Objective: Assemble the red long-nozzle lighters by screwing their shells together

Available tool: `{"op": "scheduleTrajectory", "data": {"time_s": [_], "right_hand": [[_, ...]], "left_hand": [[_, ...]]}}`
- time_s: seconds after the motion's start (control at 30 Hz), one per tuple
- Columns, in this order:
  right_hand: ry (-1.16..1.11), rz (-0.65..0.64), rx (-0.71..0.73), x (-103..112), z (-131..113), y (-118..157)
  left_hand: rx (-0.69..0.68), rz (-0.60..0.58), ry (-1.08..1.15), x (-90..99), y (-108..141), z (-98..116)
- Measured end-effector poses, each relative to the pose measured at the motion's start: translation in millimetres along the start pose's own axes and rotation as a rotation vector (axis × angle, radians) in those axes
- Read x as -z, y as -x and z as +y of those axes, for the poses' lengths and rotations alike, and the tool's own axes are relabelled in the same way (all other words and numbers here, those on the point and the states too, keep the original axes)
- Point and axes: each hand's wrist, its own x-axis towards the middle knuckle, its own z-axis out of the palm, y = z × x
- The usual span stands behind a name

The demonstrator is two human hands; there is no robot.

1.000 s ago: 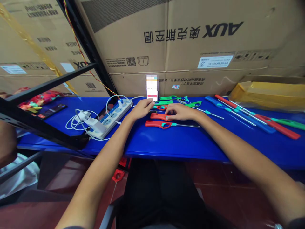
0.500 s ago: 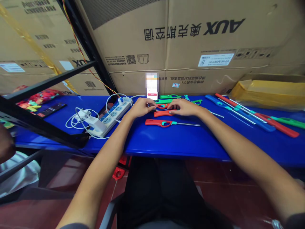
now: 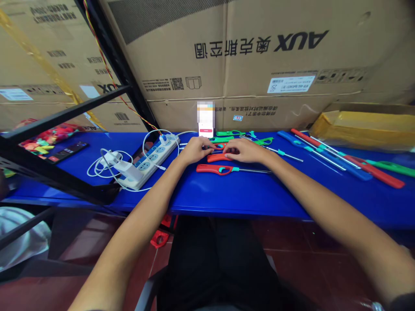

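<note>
Several long-necked lighters lie on the blue table around my hands. My right hand (image 3: 245, 151) has its fingers curled on a red lighter (image 3: 215, 158), whose handle points left; its other end is hidden under the hand. Just to the left, my left hand (image 3: 197, 151) is closed, thumb and fingers together, beside another red lighter with a green trigger (image 3: 221, 147). Metal rods show left of this hand, but what it grips is hidden. Nearer me, a red lighter (image 3: 214, 169) lies flat, its metal rod pointing right. Green lighters (image 3: 228, 133) lie behind my hands.
A phone (image 3: 205, 123) stands against the large cardboard box (image 3: 246, 52). On the left are a white power strip (image 3: 151, 162) with chargers and cables, and a black shelf frame (image 3: 65, 172). More blue, red and green lighters (image 3: 379, 170) lie right, before a taped carton (image 3: 363, 127).
My right hand and the red lighter under it have shifted slightly left. Metal rods now show to the left of my left hand. The view has moved a little.
</note>
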Motion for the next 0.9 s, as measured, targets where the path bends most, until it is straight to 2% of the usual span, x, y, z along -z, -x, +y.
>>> {"op": "scheduleTrajectory", "data": {"time_s": [0.13, 0.23, 0.47, 0.53, 0.67, 0.9], "right_hand": [[-0.023, 0.010, 0.010, -1.3, -4.1, -0.5], [-0.019, 0.003, 0.010, -1.8, -4.3, -0.3], [-0.041, -0.011, 0.011, 1.1, -3.6, 0.6], [-0.041, -0.029, 0.026, 2.6, -3.7, 0.8], [-0.038, -0.066, 0.034, 4.0, -2.5, 0.7], [-0.055, -0.088, 0.010, 7.1, -1.1, 1.6]], "left_hand": [[-0.032, -0.035, 0.013, -7.7, -1.5, 5.5], [-0.041, -0.044, 0.015, -6.3, -1.3, 7.5], [0.073, 0.085, -0.026, 14.0, 2.9, -2.5], [0.112, 0.035, -0.038, 19.3, 4.7, -6.2], [0.124, -0.166, -0.002, 25.0, 7.6, -9.3], [0.165, -0.230, -0.041, 29.3, 8.3, -5.8]]}}
